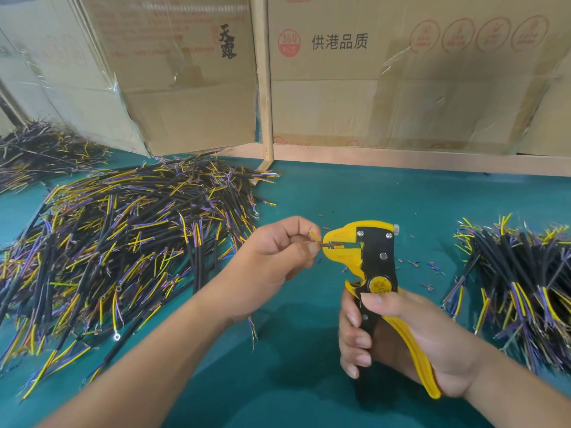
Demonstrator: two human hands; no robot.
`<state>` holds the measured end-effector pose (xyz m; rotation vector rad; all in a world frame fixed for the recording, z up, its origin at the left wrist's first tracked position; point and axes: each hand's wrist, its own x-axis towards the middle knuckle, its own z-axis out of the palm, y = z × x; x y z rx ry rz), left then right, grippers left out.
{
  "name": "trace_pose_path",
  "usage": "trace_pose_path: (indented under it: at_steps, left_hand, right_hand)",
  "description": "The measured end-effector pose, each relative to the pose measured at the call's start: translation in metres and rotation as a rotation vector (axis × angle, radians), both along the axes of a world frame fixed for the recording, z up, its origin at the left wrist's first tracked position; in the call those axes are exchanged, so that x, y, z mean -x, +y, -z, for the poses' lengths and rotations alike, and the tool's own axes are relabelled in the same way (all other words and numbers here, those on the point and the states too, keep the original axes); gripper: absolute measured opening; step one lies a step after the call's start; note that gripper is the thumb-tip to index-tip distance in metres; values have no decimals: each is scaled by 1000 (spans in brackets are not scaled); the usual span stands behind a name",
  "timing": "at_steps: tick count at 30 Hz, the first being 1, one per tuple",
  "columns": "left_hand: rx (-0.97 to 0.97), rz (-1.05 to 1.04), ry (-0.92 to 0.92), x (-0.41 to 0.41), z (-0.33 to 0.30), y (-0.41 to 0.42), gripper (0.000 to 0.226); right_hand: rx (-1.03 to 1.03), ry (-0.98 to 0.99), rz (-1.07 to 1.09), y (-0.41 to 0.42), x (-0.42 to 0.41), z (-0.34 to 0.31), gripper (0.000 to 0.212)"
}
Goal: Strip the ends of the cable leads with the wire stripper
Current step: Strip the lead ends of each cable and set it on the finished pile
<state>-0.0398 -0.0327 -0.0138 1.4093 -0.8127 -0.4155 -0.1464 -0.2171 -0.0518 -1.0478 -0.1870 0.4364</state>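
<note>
My right hand (398,335) grips the handles of a yellow and black wire stripper (374,261), held upright with its jaws pointing left. My left hand (275,251) pinches a cable by its leads; a brown lead (332,243) lies between the stripper's jaws, and a yellow lead (314,235) sticks up beside my fingertips. The rest of that cable hangs below my left hand, with its far end (253,329) showing under the wrist.
A big heap of black cables with yellow, purple and brown leads (123,242) covers the green table's left side, with another heap (37,149) at far left. A smaller pile (519,288) lies at right. Insulation scraps (426,267) dot the mat. Cardboard boxes (370,88) wall the back.
</note>
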Motion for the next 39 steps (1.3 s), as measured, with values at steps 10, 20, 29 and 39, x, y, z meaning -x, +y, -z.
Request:
trace_pose_path:
  at_steps: [10, 20, 29, 39]
  left_hand:
    - [-19, -7, -18, -2, 2, 1, 4]
    - [-8, -12, 2, -1, 2, 0, 4]
    - [-5, 5, -20, -1, 2, 0, 5]
    - [7, 0, -4, -1, 0, 0, 6]
  right_hand:
    - [23, 29, 45, 3, -1, -1, 31]
    - [18, 18, 25, 1, -1, 0, 35]
    - [43, 41, 46, 3, -1, -3, 29]
    - [85, 59, 120, 10, 2, -7, 35]
